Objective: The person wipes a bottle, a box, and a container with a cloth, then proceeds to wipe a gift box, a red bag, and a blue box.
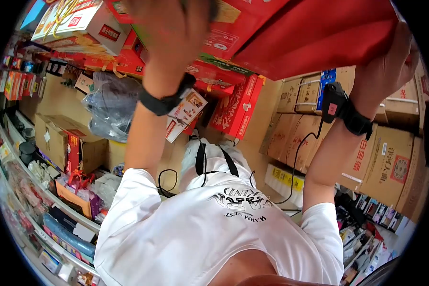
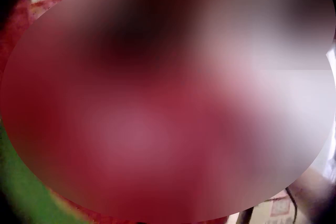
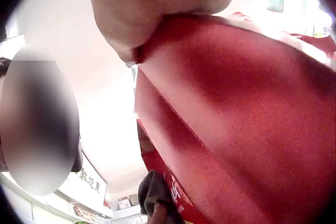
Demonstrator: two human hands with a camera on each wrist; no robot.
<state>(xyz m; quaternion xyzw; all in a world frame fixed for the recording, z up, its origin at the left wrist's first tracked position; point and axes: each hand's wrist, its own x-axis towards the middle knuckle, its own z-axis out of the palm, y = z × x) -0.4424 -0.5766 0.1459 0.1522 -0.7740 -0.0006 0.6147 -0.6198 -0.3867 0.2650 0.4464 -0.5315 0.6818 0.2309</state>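
Observation:
A large red paper gift bag [image 1: 314,43] with a creased side fills the top of the head view. At its right end my right hand [image 1: 391,69] grips the edge. In the right wrist view the fingers [image 3: 128,56] bend over the corner of the red side panel [image 3: 226,103]. My left hand [image 1: 174,35], blurred, overlaps the printed red face on the left. Its fingers run out of the top of the head view, so I cannot tell how they hold. Red surface and blur fill most of the left wrist view.
Below the bag stand red printed cartons [image 1: 238,107]. Brown cartons [image 1: 386,162] are stacked at the right. At the left are a white gift box [image 1: 88,31], a dark plastic bag [image 1: 112,102], an opened brown box [image 1: 52,138] and shelves of small goods [image 1: 47,205].

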